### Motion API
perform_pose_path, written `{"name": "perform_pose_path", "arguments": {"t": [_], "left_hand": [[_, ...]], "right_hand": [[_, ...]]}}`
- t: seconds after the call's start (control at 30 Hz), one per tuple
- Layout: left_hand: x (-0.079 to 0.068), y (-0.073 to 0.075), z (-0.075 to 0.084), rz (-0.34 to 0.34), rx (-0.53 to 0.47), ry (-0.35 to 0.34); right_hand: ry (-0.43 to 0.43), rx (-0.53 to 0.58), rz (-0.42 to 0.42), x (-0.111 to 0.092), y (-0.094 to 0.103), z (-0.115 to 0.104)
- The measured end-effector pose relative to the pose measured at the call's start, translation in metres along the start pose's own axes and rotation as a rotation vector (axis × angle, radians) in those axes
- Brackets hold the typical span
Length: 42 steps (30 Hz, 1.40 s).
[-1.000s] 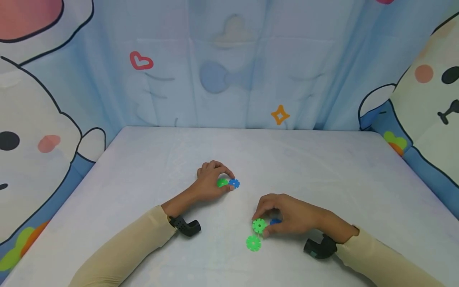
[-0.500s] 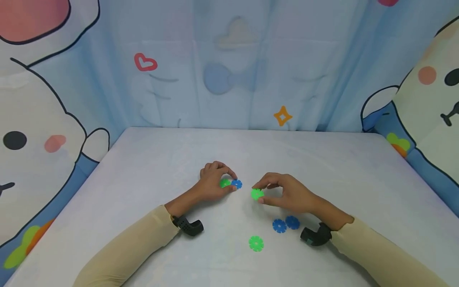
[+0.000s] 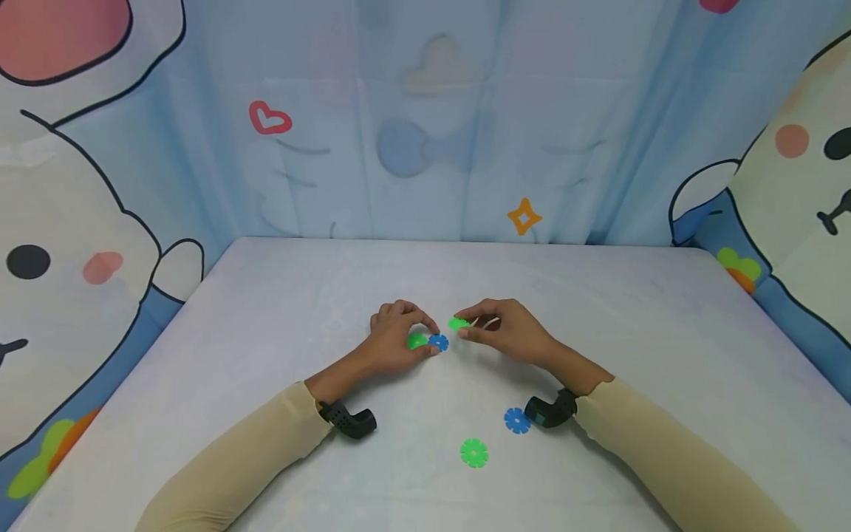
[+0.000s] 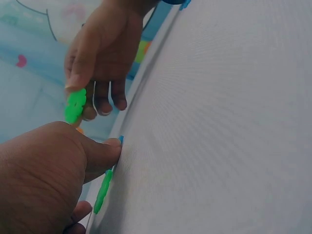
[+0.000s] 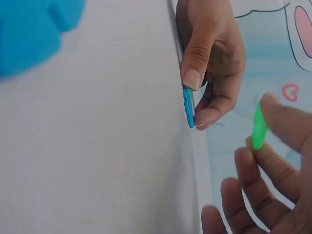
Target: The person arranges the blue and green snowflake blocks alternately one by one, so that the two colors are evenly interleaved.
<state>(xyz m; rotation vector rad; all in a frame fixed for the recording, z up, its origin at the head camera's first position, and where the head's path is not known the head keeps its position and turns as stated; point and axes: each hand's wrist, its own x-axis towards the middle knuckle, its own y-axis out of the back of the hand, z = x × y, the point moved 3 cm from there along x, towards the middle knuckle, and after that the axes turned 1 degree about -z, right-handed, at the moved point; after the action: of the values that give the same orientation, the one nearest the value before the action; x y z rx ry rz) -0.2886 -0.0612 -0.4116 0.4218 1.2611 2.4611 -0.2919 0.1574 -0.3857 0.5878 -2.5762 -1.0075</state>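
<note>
My left hand (image 3: 395, 341) pinches a blue notched disc (image 3: 438, 342) between thumb and forefinger, low over the table. A green notched disc (image 3: 417, 340), joined edge to edge with the blue one, lies inside the curve of that hand. To its right, my right hand (image 3: 510, 329) holds a second green disc (image 3: 458, 324) between thumb and fingertip. In the right wrist view that green disc (image 5: 259, 127) stands on edge, above the table and apart from the blue disc (image 5: 188, 108). Its other fingers are spread loosely.
Nearer the front of the white table (image 3: 319, 473) lie a loose green disc (image 3: 474, 453) and a blue disc (image 3: 516, 420). The right wrist's black camera (image 3: 552, 410) hangs beside that blue disc. A printed curtain (image 3: 425, 199) rises behind the table's far edge.
My right hand has picked up a green disc from the front and carried it away from me and leftward, close to the left hand. The left hand keeps its place on the joined discs.
</note>
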Motion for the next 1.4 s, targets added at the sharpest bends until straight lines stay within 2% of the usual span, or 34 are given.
{"name": "perform_pose_path", "arguments": {"t": [0.2, 0.43, 0.6, 0.9, 1.4], "left_hand": [[0.0, -0.001, -0.002, 0.002, 0.001, 0.002], [0.0, 0.0, 0.0, 0.0, -0.001, 0.001], [-0.001, 0.001, 0.001, 0.007, 0.002, -0.003], [-0.002, 0.0, 0.002, -0.003, -0.005, -0.001], [-0.003, 0.002, 0.003, 0.005, -0.007, -0.019]], "right_hand": [[0.012, -0.115, 0.031, 0.001, -0.005, 0.007], [0.011, -0.201, -0.012, -0.001, -0.011, 0.01], [0.032, -0.228, -0.031, 0.0, -0.014, 0.005], [-0.017, -0.258, -0.022, -0.002, -0.015, 0.002], [-0.046, -0.304, -0.047, -0.002, -0.016, -0.002]]}}
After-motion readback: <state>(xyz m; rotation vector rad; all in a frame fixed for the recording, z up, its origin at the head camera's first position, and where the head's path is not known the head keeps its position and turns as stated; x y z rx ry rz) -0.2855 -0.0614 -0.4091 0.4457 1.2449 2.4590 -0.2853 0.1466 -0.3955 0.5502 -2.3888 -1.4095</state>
